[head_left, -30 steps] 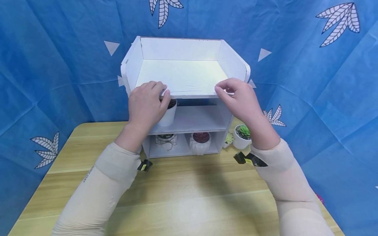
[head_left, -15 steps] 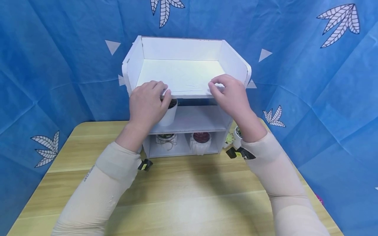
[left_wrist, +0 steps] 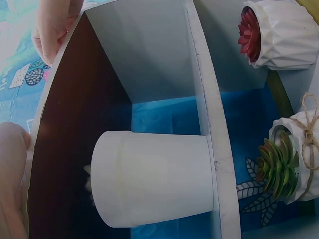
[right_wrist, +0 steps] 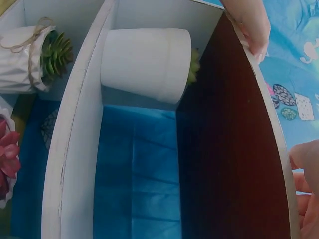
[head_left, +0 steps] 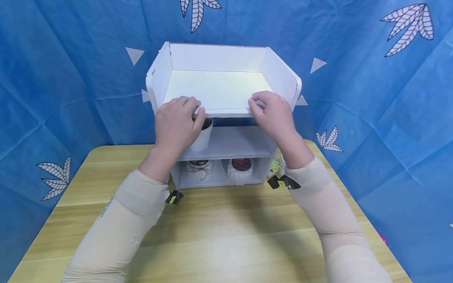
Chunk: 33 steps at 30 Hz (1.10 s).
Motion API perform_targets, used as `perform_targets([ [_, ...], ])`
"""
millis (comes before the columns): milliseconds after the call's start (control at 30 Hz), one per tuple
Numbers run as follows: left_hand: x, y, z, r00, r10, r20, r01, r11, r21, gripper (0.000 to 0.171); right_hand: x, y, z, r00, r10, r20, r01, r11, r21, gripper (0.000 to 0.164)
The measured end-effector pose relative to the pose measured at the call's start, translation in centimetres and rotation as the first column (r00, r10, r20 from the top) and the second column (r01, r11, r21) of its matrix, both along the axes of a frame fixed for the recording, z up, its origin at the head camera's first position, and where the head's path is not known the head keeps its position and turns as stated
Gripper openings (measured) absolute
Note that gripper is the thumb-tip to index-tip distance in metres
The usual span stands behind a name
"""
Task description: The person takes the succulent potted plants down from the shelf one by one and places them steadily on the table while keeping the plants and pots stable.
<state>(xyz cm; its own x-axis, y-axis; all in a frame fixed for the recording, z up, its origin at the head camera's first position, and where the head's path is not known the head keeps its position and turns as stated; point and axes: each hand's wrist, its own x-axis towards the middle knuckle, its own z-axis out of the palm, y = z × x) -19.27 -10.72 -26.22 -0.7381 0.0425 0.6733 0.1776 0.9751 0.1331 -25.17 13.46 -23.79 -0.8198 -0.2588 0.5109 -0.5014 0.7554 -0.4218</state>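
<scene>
A white wooden shelf unit point(head_left: 219, 84) stands at the back of the table. My left hand point(head_left: 175, 122) rests on the left part of its top board's front edge, fingers lying over the board and thumb alongside. On the right part, my right hand point(head_left: 274, 114) touches the same board, its fingers loosely bent and thumb near the index finger. Neither hand shows anything held. Beneath the board, on the middle shelf, is a plain white plant pot point(left_wrist: 154, 179), partly hidden by my left hand in the head view.
The lower compartments hold a twine-tied white pot point(head_left: 199, 169) with a green succulent and a ridged white pot point(head_left: 240, 177) with a red succulent. A light green plant point(head_left: 275, 165) sits right of the unit. Blue patterned cloth point(head_left: 88, 78) hangs behind the wooden table point(head_left: 212, 228).
My right hand has shifted left along the top board's front edge, and its forearm now covers more of the small pot on the right. The left hand stays in place.
</scene>
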Motion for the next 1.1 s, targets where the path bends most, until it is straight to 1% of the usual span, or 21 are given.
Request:
perform_targets([
  [267,-0.09,0.03,0.10,1.000,0.005,0.007,-0.005,1.000,-0.001,0.045,0.02,0.12,-0.12,1.000,-0.015,0.007,0.015,1.000,0.013,0.035],
  [500,-0.10,0.02,0.04,1.000,0.007,0.013,-0.007,1.000,-0.006,0.046,0.04,0.24,-0.15,0.999,-0.012,0.037,0.010,0.999,0.047,0.037],
  [800,-0.04,-0.04,0.07,1.000,0.006,0.027,-0.006,1.000,-0.028,0.048,-0.01,0.41,0.07,1.000,-0.002,0.030,0.000,0.996,0.085,0.037],
  [1100,0.01,0.00,-0.06,0.999,0.008,0.042,-0.005,0.998,-0.056,0.050,-0.07,0.38,-0.07,1.000,-0.017,0.013,0.015,0.992,0.125,0.038],
])
